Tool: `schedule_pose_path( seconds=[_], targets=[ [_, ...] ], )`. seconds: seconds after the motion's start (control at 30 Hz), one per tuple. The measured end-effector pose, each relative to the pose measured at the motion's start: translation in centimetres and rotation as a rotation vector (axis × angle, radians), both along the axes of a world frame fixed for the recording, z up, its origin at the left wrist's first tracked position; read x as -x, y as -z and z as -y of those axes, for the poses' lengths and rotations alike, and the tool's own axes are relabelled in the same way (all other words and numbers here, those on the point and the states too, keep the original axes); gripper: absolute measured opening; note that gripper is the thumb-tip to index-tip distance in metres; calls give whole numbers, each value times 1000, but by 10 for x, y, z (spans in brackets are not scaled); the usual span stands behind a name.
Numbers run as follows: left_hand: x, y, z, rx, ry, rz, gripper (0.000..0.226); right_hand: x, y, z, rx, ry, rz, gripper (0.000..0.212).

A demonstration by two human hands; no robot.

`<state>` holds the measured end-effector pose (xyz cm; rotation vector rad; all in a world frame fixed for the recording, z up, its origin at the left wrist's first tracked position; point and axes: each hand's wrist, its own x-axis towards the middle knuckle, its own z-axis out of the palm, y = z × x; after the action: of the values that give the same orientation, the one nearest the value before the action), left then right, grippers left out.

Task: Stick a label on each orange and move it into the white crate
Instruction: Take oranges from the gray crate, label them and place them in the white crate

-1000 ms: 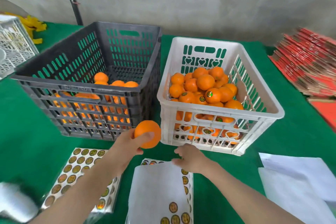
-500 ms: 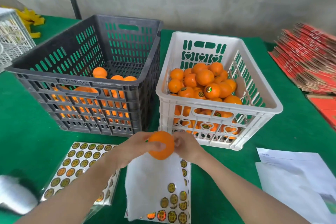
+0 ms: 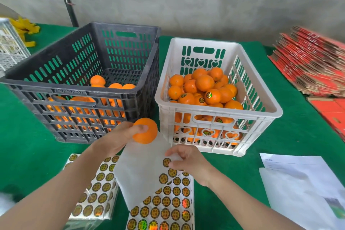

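From the head camera, the left hand (image 3: 119, 136) grips an orange (image 3: 147, 132) in front of the gap between the black crate (image 3: 89, 99) and the white crate (image 3: 257, 117). The right hand (image 3: 188, 162) pinches at a round label (image 3: 166, 162) on the sticker sheet (image 3: 164, 207) lying on the green table (image 3: 24, 151).

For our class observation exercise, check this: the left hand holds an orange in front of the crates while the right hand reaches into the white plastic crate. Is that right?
Not quite. The left hand does hold the round orange in front of the crates, but the right hand is at the sheet of round gold stickers, not in the white plastic crate. The head view shows this.
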<state>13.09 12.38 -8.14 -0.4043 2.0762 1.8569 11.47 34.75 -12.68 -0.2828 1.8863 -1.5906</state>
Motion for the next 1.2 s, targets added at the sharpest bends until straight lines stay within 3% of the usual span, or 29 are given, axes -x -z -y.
schedule_pose_path(
  seconds=[0.2,0.4,0.67,0.8,1.07,1.2],
  targets=[
    [2,-1,0,-41,-14,32,93,1,0,5,40,38,21,33],
    [4,0,4,-78,4,34,115,5,-4,5,128,89,79,35],
    [7,1,2,-126,75,73,92,3,-5,0,97,56,-15,35],
    [8,2,5,-61,119,87,102,-2,-5,-7,116,24,23,33],
    [2,6,-5,151,346,42,59,8,-23,-17,193,256,-52,22],
    [-4,6,-10,49,295,-52,81,11,-35,-15,209,281,-140,23]
  ],
)
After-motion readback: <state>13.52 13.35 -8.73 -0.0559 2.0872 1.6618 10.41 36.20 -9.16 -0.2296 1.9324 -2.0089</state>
